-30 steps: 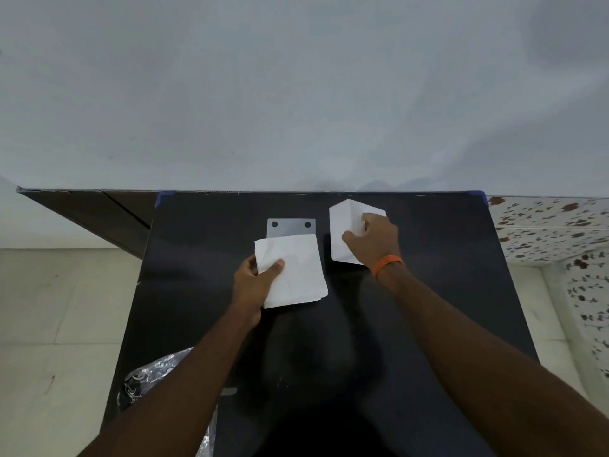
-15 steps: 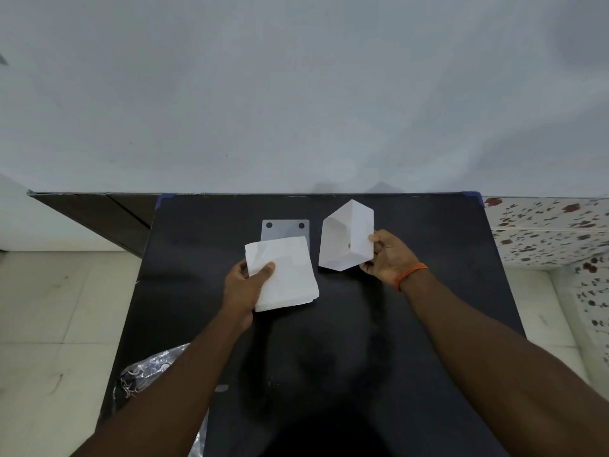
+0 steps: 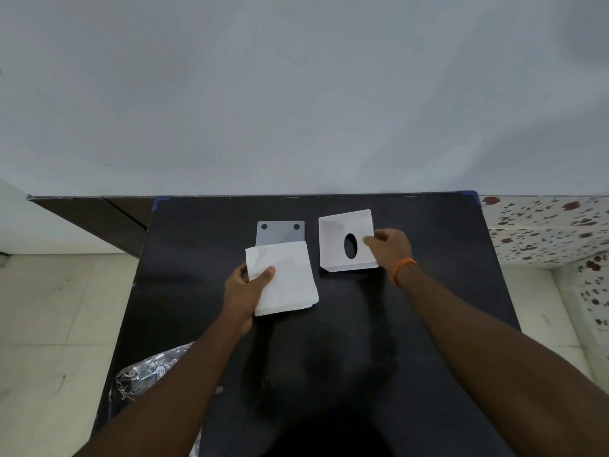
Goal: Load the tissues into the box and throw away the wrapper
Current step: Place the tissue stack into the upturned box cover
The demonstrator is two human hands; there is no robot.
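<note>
The stack of tissues is a thick, square wad of plain white sheets, its top sheet faintly creased and its lower right edge slightly ragged where the layers show; the left hand has closed on its left side, thumb pressed flat on top and fingers tucked underneath, holding it above the black table left of centre; the far edge of the stack overlaps a flat grey plate with two dark round holes near its far corners, lying on the table; just to the right, apart from the tissues, is the white box, turned so its open side faces the camera and an oval dispensing hole shows dark in its inner face; the right hand, with an orange band on the wrist, grips the box's right wall, fingertips curled over the edge; a crumpled clear wrapper lies at the table's near left edge.
</note>
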